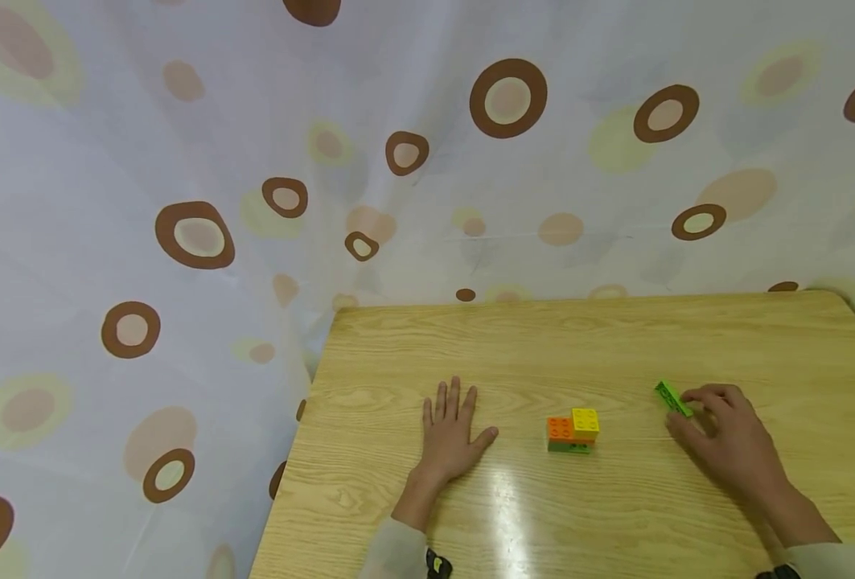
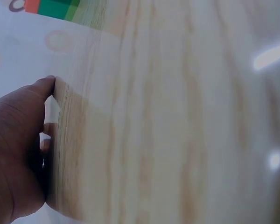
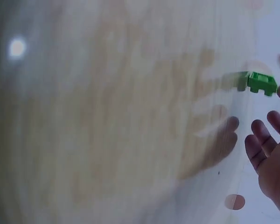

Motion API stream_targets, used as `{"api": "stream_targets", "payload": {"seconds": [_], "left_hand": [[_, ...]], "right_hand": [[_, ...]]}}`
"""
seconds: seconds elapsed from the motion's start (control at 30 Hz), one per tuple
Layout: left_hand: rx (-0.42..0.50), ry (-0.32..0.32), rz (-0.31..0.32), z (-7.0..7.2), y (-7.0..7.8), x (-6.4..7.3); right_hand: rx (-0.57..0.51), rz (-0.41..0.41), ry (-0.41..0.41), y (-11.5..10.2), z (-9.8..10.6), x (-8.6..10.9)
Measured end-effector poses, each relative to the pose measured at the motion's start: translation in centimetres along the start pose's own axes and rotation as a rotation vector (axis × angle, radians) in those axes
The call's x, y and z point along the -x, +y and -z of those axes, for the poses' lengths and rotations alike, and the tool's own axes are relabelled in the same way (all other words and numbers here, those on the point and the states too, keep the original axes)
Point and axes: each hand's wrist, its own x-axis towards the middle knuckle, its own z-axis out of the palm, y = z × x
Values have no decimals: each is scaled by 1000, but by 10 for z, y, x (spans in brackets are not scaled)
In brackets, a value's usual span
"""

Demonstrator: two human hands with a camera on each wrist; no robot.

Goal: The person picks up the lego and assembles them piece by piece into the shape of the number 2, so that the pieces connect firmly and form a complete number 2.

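Note:
A long green toy building block [image 1: 672, 398] lies tilted at the fingertips of my right hand [image 1: 734, 446]. Thumb and index finger pinch its near end. In the right wrist view, the green block [image 3: 261, 83] shows at the right edge, with the other fingers spread below it. My left hand [image 1: 450, 444] rests flat on the table, fingers spread and holding nothing. Between the hands stands a small stack: an orange block [image 1: 560, 428] over green, with a yellow block [image 1: 585, 422] on its right end. My left thumb points towards this stack, apart from it.
The wooden table [image 1: 499, 346] has its back edge against a white curtain [image 1: 427, 96] with brown and beige circles. More of that curtain hangs along the left edge. Light glares on the tabletop between the hands, near the front.

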Motion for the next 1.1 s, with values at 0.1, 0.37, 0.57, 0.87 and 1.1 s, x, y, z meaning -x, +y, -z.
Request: {"api": "stream_targets", "payload": {"seconds": [0.1, 0.37, 0.57, 0.87, 1.1], "left_hand": [[9, 9, -5, -1, -1, 0], [17, 14, -3, -3, -1, 0], [19, 5, 2, 1, 1, 1], [22, 9, -1, 2, 3, 1], [12, 22, -4, 0, 2, 0]], "right_hand": [[-36, -45, 47, 2, 0, -4], [58, -132, 97, 12, -10, -16], [141, -102, 129, 13, -15, -16], [36, 40, 52, 0, -10, -5], [43, 242, 55, -9, -16, 5]]}}
